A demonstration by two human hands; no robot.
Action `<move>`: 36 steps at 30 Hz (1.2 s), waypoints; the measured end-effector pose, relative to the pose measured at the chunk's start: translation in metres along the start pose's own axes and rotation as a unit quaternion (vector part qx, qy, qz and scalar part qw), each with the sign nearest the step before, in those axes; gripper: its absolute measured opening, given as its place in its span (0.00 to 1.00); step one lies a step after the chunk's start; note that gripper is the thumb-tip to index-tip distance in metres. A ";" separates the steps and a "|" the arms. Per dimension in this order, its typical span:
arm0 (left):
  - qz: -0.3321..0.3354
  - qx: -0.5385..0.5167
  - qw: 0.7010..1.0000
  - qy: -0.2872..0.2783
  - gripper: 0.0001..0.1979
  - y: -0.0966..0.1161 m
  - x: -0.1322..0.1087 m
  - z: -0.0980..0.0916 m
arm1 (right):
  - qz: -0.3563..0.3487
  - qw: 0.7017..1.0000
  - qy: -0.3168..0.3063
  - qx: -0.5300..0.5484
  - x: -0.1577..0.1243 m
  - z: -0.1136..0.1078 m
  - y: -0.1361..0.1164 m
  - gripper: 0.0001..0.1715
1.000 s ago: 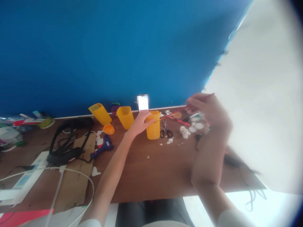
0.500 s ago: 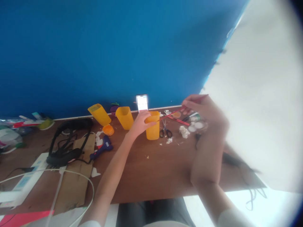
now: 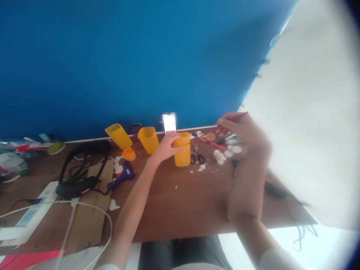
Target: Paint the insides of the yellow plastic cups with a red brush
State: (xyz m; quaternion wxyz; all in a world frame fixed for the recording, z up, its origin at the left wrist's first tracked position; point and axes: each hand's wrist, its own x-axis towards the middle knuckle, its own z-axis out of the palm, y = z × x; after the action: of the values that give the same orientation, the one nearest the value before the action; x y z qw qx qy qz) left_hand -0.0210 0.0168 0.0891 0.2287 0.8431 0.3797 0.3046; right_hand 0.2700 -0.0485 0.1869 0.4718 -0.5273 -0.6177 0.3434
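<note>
My left hand (image 3: 168,147) is closed around the upper part of a yellow plastic cup (image 3: 182,155), which stands upright on the brown table. A thin red paintbrush (image 3: 204,134) is pinched in the fingers of my right hand (image 3: 231,124). Its tip points left and meets or nearly meets the cup's right side below the rim; I cannot tell which. Two more yellow cups stand to the left, one nearer (image 3: 149,140) and one tilted-looking (image 3: 119,136). Beside them is a small orange pot (image 3: 129,154). Scissors (image 3: 197,154) lie just right of the held cup.
A lit phone (image 3: 169,122) leans on the blue wall. Another red stick (image 3: 213,143), crumpled white scraps (image 3: 219,157) and small lids (image 3: 235,149) lie at right. Leftward are a blue glue gun (image 3: 122,176), a black strapped headset (image 3: 75,185), cardboard (image 3: 87,221) and a power strip (image 3: 35,213).
Hardly anything differs. The whole view has shifted very slightly, and both hands keep their hold on the cup and the paintbrush.
</note>
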 end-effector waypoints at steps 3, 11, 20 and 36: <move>-0.001 0.004 1.000 -0.007 0.21 -0.002 -0.001 0.000 | 0.004 1.000 0.009 -0.003 0.000 0.000 0.001 0.13; -0.017 0.021 0.999 -0.042 0.25 -0.003 -0.004 -0.007 | 0.011 1.000 0.019 0.000 -0.001 0.003 -0.002 0.11; -0.011 0.018 0.997 -0.077 0.26 0.000 -0.006 -0.015 | 0.016 0.999 0.030 -0.010 -0.001 0.002 -0.001 0.13; 0.004 0.011 0.999 -0.042 0.27 -0.001 -0.004 -0.007 | 0.008 0.999 0.052 0.005 -0.002 0.004 -0.002 0.18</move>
State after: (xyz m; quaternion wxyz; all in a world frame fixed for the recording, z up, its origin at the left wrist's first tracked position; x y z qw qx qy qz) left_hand -0.0286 0.0155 0.0925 0.2339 0.8589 0.3697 0.2661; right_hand 0.2653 -0.0505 0.1872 0.5032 -0.5469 -0.5862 0.3226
